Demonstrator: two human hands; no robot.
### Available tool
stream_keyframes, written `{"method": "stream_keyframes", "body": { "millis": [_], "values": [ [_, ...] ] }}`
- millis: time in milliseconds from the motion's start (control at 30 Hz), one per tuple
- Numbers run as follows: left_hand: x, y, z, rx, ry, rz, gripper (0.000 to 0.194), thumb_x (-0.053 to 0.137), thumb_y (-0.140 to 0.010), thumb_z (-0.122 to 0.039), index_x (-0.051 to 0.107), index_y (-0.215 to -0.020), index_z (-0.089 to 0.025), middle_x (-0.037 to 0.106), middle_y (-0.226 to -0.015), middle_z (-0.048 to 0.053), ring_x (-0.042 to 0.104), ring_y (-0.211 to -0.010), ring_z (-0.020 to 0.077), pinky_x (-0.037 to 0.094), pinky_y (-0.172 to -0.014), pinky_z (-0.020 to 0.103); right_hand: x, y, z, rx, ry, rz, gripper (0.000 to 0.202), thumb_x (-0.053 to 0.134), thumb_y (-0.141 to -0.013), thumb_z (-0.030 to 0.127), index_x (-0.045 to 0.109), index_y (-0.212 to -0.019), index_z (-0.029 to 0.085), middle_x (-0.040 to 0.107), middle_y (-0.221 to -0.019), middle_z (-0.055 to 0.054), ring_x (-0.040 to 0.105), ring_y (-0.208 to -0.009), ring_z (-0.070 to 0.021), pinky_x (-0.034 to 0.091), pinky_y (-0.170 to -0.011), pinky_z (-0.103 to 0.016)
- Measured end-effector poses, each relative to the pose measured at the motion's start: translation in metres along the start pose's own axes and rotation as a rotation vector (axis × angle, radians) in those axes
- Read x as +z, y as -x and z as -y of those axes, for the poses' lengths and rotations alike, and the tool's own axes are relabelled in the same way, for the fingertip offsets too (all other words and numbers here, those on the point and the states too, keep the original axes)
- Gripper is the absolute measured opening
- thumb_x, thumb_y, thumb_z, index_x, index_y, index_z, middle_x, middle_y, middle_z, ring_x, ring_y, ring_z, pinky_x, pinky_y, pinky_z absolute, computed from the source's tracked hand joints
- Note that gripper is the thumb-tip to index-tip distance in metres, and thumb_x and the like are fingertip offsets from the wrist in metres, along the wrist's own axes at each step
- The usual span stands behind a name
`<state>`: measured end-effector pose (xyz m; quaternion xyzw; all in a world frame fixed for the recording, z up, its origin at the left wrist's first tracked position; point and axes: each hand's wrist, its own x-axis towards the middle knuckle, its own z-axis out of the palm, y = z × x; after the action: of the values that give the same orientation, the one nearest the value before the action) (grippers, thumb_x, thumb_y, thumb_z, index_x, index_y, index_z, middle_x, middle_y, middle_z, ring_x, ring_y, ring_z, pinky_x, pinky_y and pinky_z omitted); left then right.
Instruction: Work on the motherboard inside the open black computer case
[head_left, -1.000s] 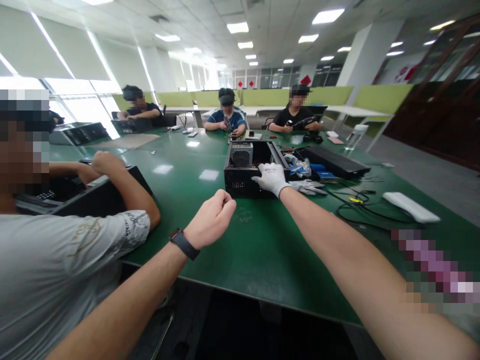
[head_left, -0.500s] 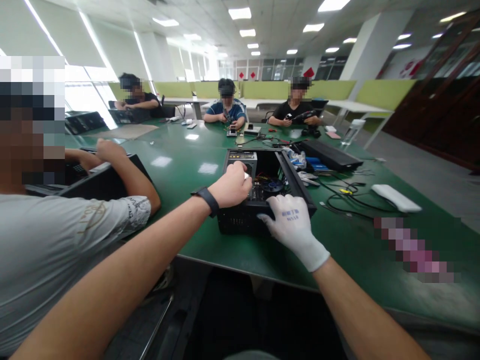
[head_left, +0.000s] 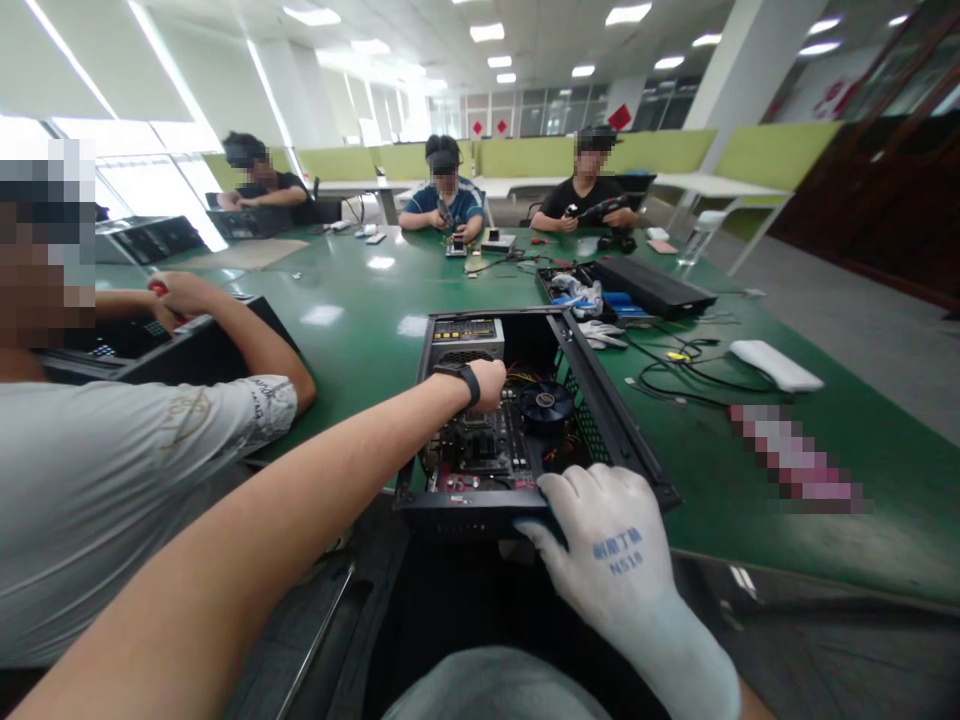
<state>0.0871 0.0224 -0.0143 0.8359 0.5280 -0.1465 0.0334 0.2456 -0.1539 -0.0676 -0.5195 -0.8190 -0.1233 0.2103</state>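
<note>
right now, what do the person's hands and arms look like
The left hand is bare, with a dark wristwatch on its wrist. The right hand wears a white work glove whose cuff covers the wrist; blue characters and "N518" are printed on its back. No sleeves show.

My left hand (head_left: 491, 384) hides its fingers; the left edge cuts off a co-worker's shirt (head_left: 142, 500); a pink object (head_left: 795, 450) is blurred.

Green table (head_left: 360, 335) spans the frame. Open PC case (head_left: 465, 500): lower center, at near edge. Right: black cables (head_left: 679, 357), loose glove (head_left: 602, 335), white oblong item (head_left: 776, 366), blurred pinkish object (head_left: 795, 455). Upper right: clear bottle (head_left: 699, 240). Upper left: brown sheet (head_left: 251, 255), black case (head_left: 157, 240).
</note>
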Motion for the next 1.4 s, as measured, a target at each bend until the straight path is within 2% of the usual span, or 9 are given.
{"method": "stream_keyframes", "body": {
  "millis": [133, 267, 433, 633, 767, 1400],
  "values": [
    [0.010, -0.014, -0.005, 0.068, -0.072, 0.074, 0.036, 0.069, -0.074, -0.017, 0.072, -0.109, -0.008, 0.072, -0.113, 0.021, 0.069, -0.104, 0.0298, 0.054, -0.089, 0.033, -0.003, 0.007, 0.001, -0.004, -0.024, -0.004, 0.028, 0.072, -0.078, 0.044, 0.061, -0.091, 0.022, 0.054, -0.078, -0.003, 0.040, -0.077, -0.0211, 0.020, -0.073, -0.035],
    [0.026, -0.028, 0.002, 0.049, -0.060, 0.102, 0.038, 0.073, -0.069, -0.018, 0.076, -0.106, -0.011, 0.075, -0.105, 0.018, 0.071, -0.096, 0.0279, 0.056, -0.083, 0.031, -0.004, 0.007, 0.001, -0.003, -0.026, -0.004, 0.026, 0.072, -0.079, 0.043, 0.061, -0.090, 0.022, 0.054, -0.077, -0.004, 0.040, -0.077, -0.0213, 0.020, -0.072, -0.035],
    [0.036, -0.039, 0.012, -0.004, -0.097, 0.175, 0.048, 0.084, -0.056, -0.019, 0.077, -0.103, -0.014, 0.075, -0.107, 0.016, 0.071, -0.097, 0.0293, 0.056, -0.083, 0.031, -0.003, 0.006, 0.001, 0.006, -0.022, 0.004, 0.027, 0.071, -0.079, 0.045, 0.061, -0.088, 0.022, 0.054, -0.077, -0.004, 0.040, -0.077, -0.0216, 0.020, -0.072, -0.036],
    [0.044, -0.048, 0.013, -0.034, -0.098, 0.213, 0.063, 0.091, -0.044, -0.023, 0.077, -0.105, -0.013, 0.075, -0.108, 0.018, 0.071, -0.099, 0.0326, 0.056, -0.088, 0.035, -0.003, 0.006, 0.002, 0.014, -0.017, 0.020, 0.025, 0.069, -0.081, 0.045, 0.061, -0.088, 0.022, 0.054, -0.076, -0.004, 0.041, -0.076, -0.0221, 0.020, -0.072, -0.036],
    [0.047, -0.050, 0.012, -0.037, -0.133, 0.233, 0.069, 0.092, -0.045, -0.025, 0.075, -0.111, -0.014, 0.074, -0.111, 0.017, 0.070, -0.100, 0.0310, 0.056, -0.088, 0.033, -0.002, 0.007, 0.002, 0.012, -0.017, 0.012, 0.025, 0.067, -0.083, 0.046, 0.061, -0.088, 0.022, 0.054, -0.077, -0.004, 0.041, -0.077, -0.0219, 0.020, -0.072, -0.036],
    [0.048, -0.051, 0.012, -0.027, -0.162, 0.203, 0.062, 0.092, -0.047, -0.028, 0.077, -0.106, -0.018, 0.075, -0.110, 0.015, 0.070, -0.101, 0.0284, 0.054, -0.088, 0.030, -0.003, 0.006, 0.002, 0.006, -0.012, 0.009, 0.026, 0.067, -0.083, 0.047, 0.061, -0.089, 0.022, 0.054, -0.077, -0.004, 0.041, -0.077, -0.0208, 0.019, -0.072, -0.036]
  ]
}}
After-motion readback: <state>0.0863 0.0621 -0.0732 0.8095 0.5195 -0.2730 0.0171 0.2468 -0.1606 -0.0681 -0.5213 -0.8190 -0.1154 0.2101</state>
